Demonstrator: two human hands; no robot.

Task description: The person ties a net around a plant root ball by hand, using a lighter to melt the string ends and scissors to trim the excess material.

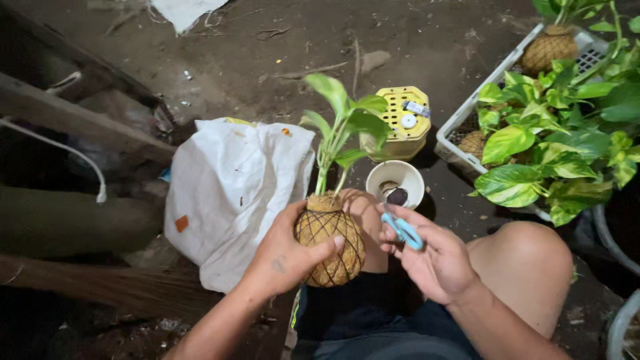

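My left hand (283,257) grips a round brown fibre ball (331,237) wrapped in dark thread, resting by my knee. A small green-leafed plant (347,127) grows upright out of its top. My right hand (433,257) is just right of the ball and holds small blue-handled scissors (402,229), blades pointing toward the ball's upper right side.
A white sack (230,193) lies to the left on the dirt ground. Behind the ball stand a white cup (398,179) and a yellow perforated box (400,123). A white crate (460,127) at right holds several leafy plants with fibre balls. Wooden planks lie at far left.
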